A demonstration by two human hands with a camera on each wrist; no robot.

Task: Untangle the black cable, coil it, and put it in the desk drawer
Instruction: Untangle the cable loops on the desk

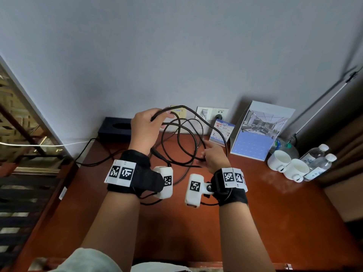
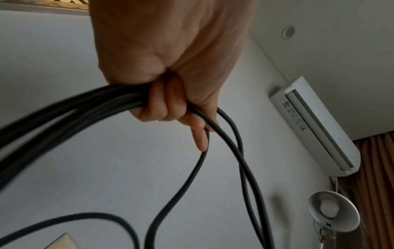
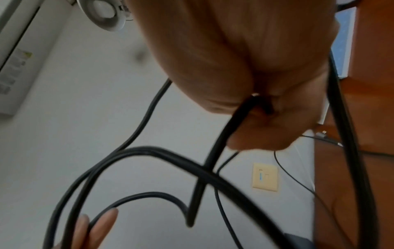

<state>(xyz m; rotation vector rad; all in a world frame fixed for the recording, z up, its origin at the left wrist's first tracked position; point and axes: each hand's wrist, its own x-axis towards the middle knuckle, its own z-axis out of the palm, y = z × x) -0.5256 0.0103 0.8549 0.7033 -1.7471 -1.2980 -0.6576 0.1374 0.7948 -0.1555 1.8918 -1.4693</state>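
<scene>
The black cable (image 1: pixel 181 134) hangs in several loose loops above the reddish-brown desk (image 1: pixel 265 203). My left hand (image 1: pixel 146 124) is raised near the wall and grips a bunch of the loops at their top; in the left wrist view my left hand (image 2: pixel 170 101) has its fingers curled round the cable (image 2: pixel 85 107). Lower and to the right, my right hand (image 1: pixel 213 157) pinches one strand at the loops' bottom edge. The right wrist view shows the cable (image 3: pixel 221 138) running out of my right hand (image 3: pixel 255 109). No drawer is in view.
A black tissue box (image 1: pixel 115 129) stands at the back left, with wall sockets (image 1: pixel 212 113) behind. A leaflet stand (image 1: pixel 222 132), a white display box (image 1: pixel 257 130), two white cups (image 1: pixel 286 163) and water bottles (image 1: pixel 318 160) crowd the back right. Another black lead (image 1: pixel 94 161) crosses the desk's left.
</scene>
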